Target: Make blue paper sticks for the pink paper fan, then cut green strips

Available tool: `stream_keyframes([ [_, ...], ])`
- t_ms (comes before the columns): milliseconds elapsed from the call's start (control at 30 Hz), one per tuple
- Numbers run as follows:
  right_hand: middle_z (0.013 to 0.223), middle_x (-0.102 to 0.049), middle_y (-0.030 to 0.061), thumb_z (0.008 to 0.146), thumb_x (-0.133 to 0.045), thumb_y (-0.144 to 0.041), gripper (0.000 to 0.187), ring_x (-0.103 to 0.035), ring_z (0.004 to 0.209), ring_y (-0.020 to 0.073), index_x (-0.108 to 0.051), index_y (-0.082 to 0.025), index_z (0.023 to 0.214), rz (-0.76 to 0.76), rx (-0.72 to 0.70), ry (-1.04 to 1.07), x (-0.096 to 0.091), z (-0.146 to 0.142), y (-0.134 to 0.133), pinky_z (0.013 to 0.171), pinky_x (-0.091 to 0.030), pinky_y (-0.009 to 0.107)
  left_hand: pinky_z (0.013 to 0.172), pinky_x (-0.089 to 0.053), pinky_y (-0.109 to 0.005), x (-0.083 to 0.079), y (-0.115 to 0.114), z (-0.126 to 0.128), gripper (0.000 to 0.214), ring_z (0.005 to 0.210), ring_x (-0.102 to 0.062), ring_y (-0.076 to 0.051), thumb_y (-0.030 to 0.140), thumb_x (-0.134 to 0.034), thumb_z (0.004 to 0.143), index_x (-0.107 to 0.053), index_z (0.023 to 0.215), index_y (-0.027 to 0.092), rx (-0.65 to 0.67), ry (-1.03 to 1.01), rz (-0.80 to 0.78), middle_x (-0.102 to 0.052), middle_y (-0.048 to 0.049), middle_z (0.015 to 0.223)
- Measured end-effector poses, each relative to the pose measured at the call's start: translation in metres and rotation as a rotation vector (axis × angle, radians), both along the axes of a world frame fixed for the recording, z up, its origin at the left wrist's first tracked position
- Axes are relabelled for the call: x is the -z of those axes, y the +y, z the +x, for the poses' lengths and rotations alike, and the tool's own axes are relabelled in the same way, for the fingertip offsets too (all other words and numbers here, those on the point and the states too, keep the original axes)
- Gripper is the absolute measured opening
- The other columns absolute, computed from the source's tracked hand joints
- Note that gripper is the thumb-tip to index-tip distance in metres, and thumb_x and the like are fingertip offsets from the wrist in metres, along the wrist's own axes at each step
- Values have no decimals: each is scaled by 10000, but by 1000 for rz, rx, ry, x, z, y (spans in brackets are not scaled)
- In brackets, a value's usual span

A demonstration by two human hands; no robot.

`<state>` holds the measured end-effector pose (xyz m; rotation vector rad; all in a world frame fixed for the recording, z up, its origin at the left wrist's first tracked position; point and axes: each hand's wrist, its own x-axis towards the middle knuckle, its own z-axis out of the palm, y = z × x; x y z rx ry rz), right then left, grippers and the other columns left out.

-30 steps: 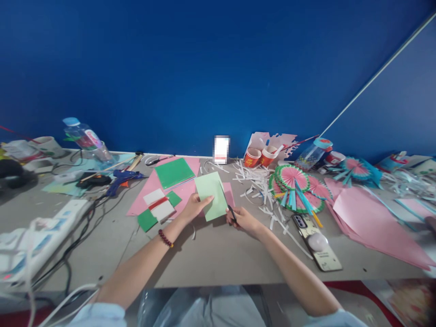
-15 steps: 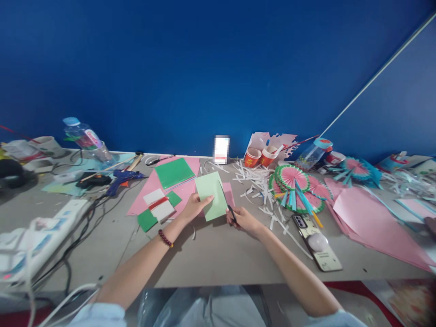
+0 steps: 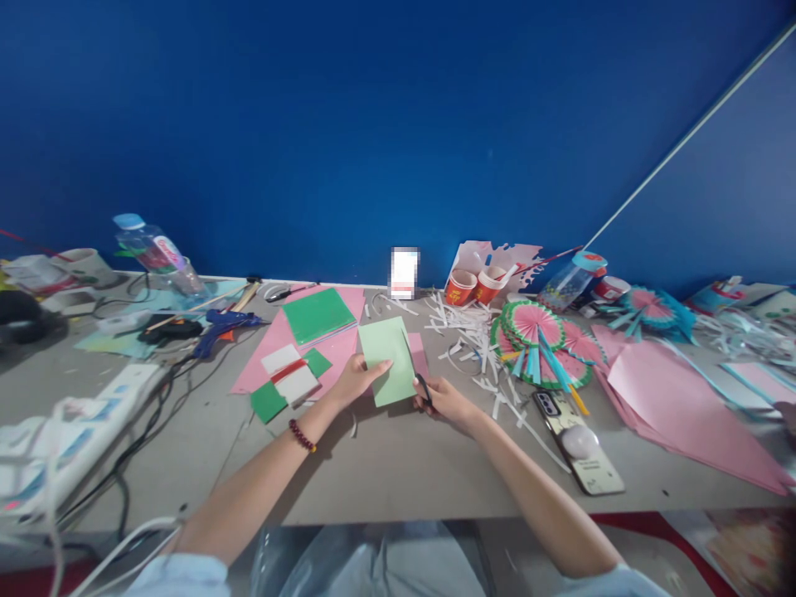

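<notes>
**Cutting into the green sheet at mid-bench**

I am holding a light green sheet (image 3: 389,358) in my left hand (image 3: 354,383), pinching its lower left edge with the thumb lying on top and the fingers tucked underneath. My right hand (image 3: 444,400) is wrapped shut around the black handles of the scissors (image 3: 424,390), which are meeting the sheet's lower right edge. I cannot tell how far the blades are parted.

The sheet is sitting around the middle of the bench (image 3: 398,473), over the near edge of the pink paper (image 3: 339,348). The dark green card (image 3: 317,315) is lying beyond it to the left. Whether the sheet is resting on the bench or lifted off it, I cannot tell.

Its long axis is running away from me toward the far edge, the far end leaning a little left. The short near edge is facing my wrists.

As I am judging it, a clean cut is depending on my left pinch drawing the paper taut close to the blades, and on feeding the sheet into the scissors rather than twisting my right wrist. The loose white strips (image 3: 473,332) to the right are best left clear of the blades.
</notes>
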<state>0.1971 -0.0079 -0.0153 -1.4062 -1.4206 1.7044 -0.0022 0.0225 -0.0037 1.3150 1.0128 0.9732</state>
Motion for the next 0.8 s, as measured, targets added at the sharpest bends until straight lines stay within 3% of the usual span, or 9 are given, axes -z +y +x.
stream_keyframes([
  [467, 494, -457, -36, 675, -505, -729, 587, -303, 389, 29, -482, -151, 574, -2, -9, -15, 1, 0, 0, 376, -180, 184, 470, -406, -217, 0, 0, 0, 340, 500, -521, -117, 447, -660, 704, -612, 639, 117, 0, 33, 15, -615, -20, 573],
  [800, 451, -441, -63, 670, -507, -735, 571, -286, 354, 23, -479, -165, 662, -42, 21, -27, 0, 0, 0, 367, -180, 174, 485, -418, -217, -4, -5, 2, 303, 522, -516, -112, 423, -649, 725, -623, 704, 122, 56, 78, 10, -621, -18, 614],
])
